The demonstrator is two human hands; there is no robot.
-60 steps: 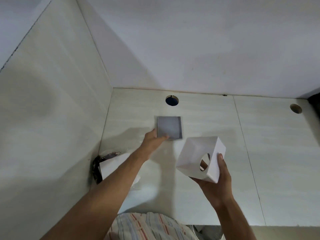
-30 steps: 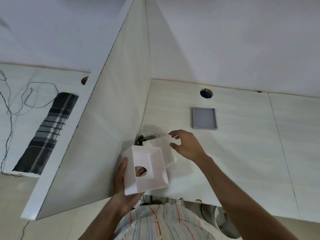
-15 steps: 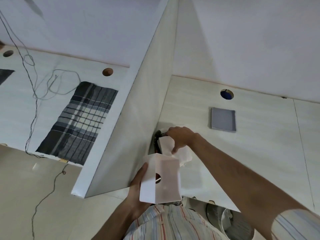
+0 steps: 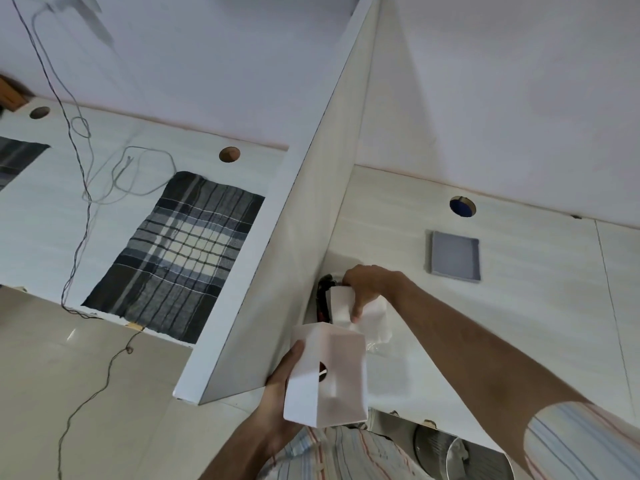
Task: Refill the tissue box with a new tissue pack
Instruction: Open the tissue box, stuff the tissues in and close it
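My left hand grips a white cube-shaped tissue box with a round hole in one face, held low in front of me near the desk's front edge. Just beyond it, in the corner by the divider, lies a white tissue pack in clear wrap. My right hand is closed on the top of that pack, fingers curled over its white end. A dark bag or wrapper shows behind the pack; most of it is hidden.
A grey square lid lies flat on the pale desk, below a round cable hole. An upright white divider stands at left. Beyond it are a plaid cloth and loose wires. A metal bin sits under the desk.
The box passed from my right hand to my left. My right hand moved from the grey lid to the tissue pack and closed on it. My view swung left.
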